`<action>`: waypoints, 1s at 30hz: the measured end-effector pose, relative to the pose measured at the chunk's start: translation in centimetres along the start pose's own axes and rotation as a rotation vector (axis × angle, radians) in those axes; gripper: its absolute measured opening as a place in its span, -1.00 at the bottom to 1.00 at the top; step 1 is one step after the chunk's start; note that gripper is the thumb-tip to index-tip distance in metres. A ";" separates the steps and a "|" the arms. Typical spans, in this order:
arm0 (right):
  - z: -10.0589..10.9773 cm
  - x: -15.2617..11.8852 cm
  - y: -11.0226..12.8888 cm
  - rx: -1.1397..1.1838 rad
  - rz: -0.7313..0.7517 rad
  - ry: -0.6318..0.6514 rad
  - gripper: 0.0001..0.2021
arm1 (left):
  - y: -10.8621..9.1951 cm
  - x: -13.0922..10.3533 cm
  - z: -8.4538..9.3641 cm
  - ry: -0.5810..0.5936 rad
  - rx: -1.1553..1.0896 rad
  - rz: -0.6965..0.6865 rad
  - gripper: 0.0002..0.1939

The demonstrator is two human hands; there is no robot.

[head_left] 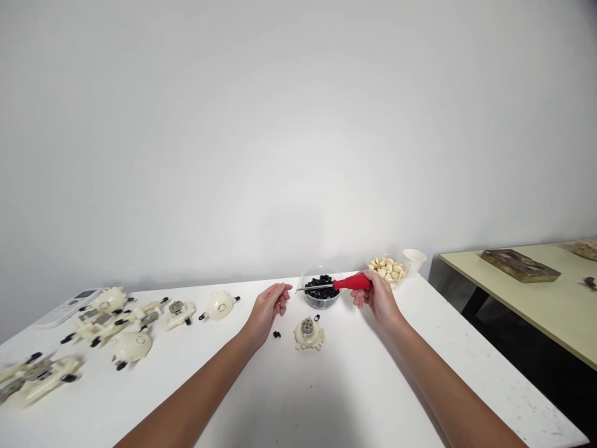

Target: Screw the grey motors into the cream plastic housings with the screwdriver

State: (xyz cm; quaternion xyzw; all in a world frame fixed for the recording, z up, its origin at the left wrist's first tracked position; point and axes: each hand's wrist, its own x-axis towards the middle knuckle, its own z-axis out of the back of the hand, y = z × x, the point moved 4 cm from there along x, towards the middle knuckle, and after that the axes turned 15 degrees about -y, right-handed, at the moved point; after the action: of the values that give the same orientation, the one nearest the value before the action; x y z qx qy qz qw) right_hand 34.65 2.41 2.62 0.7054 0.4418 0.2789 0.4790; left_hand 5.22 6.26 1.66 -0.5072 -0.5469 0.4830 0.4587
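A screwdriver [354, 282] with a red handle and thin metal shaft lies level in my right hand [380, 297], its tip pointing left. Facing that tip, my left hand [274, 298] is closed, thumb and forefinger pinched together; whether something small sits between them I cannot make out. Behind the shaft stands a clear bowl [321, 303] of small black parts. Below it on the table rests a cream plastic housing [310, 336] with a grey metal motor on top. A black ring-like piece [317, 318] touches or nearly touches its upper right, and small black parts [277, 334] lie to its left.
Several cream housings with black feet [133, 345] are spread over the left of the white table [373, 398], near a white device [69, 308]. At the back right are a bowl of cream pieces [386, 269] and a paper cup [414, 261]. Another table [504, 292] holds a block [520, 266].
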 end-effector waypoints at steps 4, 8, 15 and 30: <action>0.0 -0.2 0.5 0.027 0.010 -0.006 -0.74 | -1.3 0.4 0.7 -0.007 0.315 -0.081 -0.62; 0.1 -0.2 0.8 0.052 0.007 -0.026 -0.74 | -2.8 0.1 1.4 0.040 0.690 -0.107 -0.76; 0.5 0.4 0.4 0.083 -0.001 -0.048 -0.72 | -5.0 -2.5 3.5 0.399 0.968 -0.276 -0.76; -0.4 -0.9 0.1 0.049 0.001 0.032 -0.75 | -0.7 -3.2 2.3 0.204 0.035 0.152 -0.65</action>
State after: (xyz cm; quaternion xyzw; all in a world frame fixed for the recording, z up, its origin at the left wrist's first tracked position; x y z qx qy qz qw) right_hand 33.93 1.83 2.88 0.7124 0.4559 0.2797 0.4544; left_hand 3.06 2.88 2.08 -0.5854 -0.4490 0.4717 0.4829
